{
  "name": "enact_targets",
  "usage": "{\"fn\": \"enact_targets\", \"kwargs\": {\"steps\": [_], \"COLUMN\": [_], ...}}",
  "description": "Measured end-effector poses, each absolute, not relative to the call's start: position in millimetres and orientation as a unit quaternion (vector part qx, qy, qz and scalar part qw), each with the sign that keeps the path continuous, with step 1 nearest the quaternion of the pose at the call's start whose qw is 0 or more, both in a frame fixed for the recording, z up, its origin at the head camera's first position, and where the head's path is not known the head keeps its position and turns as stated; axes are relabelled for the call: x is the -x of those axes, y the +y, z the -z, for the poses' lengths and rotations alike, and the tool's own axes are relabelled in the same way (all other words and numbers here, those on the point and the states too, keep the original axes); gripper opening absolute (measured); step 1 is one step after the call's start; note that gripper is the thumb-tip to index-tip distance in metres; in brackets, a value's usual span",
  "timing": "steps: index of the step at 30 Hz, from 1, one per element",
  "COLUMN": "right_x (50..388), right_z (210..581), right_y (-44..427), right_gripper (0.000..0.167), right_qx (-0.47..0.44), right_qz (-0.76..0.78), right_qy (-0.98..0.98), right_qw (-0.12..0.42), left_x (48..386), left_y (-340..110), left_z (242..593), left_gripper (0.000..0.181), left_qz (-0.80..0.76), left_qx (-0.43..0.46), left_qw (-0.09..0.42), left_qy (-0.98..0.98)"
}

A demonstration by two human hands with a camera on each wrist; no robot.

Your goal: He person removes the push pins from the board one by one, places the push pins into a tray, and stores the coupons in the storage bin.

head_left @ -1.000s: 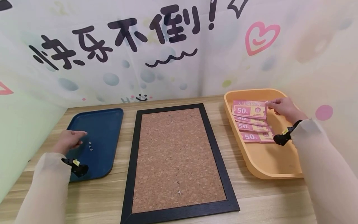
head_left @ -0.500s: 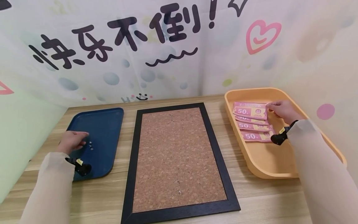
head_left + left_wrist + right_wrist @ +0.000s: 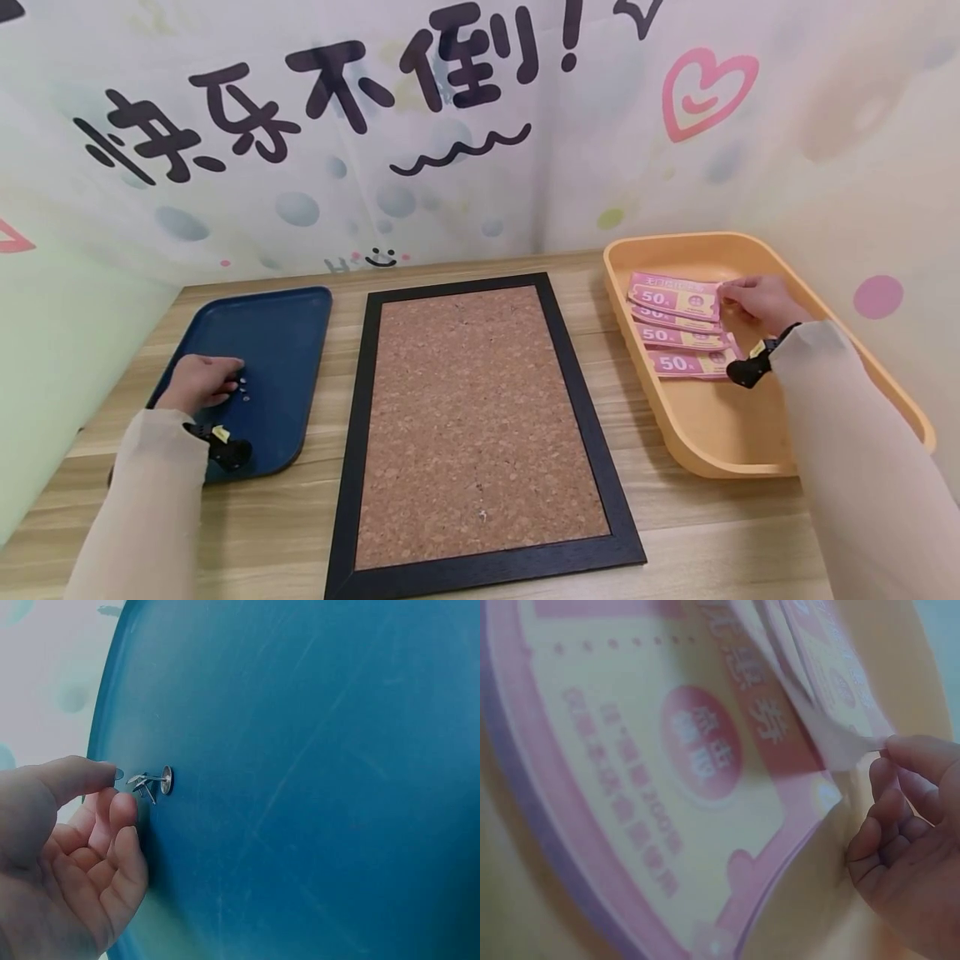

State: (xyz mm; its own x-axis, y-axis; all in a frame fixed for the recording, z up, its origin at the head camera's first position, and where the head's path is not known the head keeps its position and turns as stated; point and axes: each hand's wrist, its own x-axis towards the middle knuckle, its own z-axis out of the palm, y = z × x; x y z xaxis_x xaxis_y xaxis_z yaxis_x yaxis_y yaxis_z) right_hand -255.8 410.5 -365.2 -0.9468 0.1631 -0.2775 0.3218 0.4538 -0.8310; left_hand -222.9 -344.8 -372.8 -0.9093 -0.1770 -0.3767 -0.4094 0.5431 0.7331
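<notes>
My left hand (image 3: 198, 383) is over the blue tray (image 3: 270, 325), thumb and fingertips beside several silver thumbtacks (image 3: 166, 780). In the left wrist view its fingers (image 3: 124, 814) are loosely bent and the thumb tip is almost at the tacks. A small greyish oval shows at that tip; I cannot tell whether it is the nail or metal. In the yellow basket (image 3: 720, 450), my right hand (image 3: 761, 300) pinches the right edge of the top pink coupon (image 3: 675, 297) between thumb and fingers, and that corner lifts. More coupons (image 3: 690, 363) overlap below it.
Between tray and basket lies a black-framed corkboard (image 3: 480, 433) on the wooden table (image 3: 697, 533). Small silvery specks (image 3: 482, 515) show near its lower edge. A printed cloth (image 3: 480, 200) hangs behind the table.
The left hand has shifted slightly right, closer to the thumbtacks. The right hand keeps hold of the top coupon, which has moved slightly right and tilted.
</notes>
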Motion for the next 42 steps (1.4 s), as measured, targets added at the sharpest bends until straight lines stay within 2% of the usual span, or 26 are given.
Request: {"fn": "enact_targets", "kwargs": {"steps": [12,17,22,26,37,42], "right_x": [251.2,249.7,250.3,250.8,247.2,245.6], "right_z": [371.6,371.9,372.3,373.0,369.1,362.5], "right_y": [411.9,412.3,415.0,417.1,416.6,418.6], "right_gripper": [0.018,0.024,0.018,0.022,0.026,0.022], "right_qx": [-0.156,-0.158,-0.16,-0.156,-0.135,-0.107], "right_qz": [0.51,0.499,0.512,0.531,0.521,0.494], "right_qy": [0.843,0.849,0.841,0.829,0.84,0.86], "right_qw": [0.073,0.071,0.075,0.078,0.072,0.067], "left_x": [223.4,223.6,223.6,223.0,222.3,220.9], "left_y": [-345.3,-346.8,-347.2,-347.3,-349.8,-353.1], "left_z": [376.2,378.1,377.3,376.0,374.9,370.5], "left_gripper": [0.034,0.031,0.029,0.027,0.029,0.033], "left_qz": [-0.437,-0.441,-0.445,-0.45,-0.457,-0.434], "left_qx": [0.184,0.187,0.189,0.191,0.197,0.175], "left_qw": [0.13,0.125,0.126,0.127,0.126,0.119], "left_qy": [0.871,0.869,0.866,0.863,0.858,0.876]}}
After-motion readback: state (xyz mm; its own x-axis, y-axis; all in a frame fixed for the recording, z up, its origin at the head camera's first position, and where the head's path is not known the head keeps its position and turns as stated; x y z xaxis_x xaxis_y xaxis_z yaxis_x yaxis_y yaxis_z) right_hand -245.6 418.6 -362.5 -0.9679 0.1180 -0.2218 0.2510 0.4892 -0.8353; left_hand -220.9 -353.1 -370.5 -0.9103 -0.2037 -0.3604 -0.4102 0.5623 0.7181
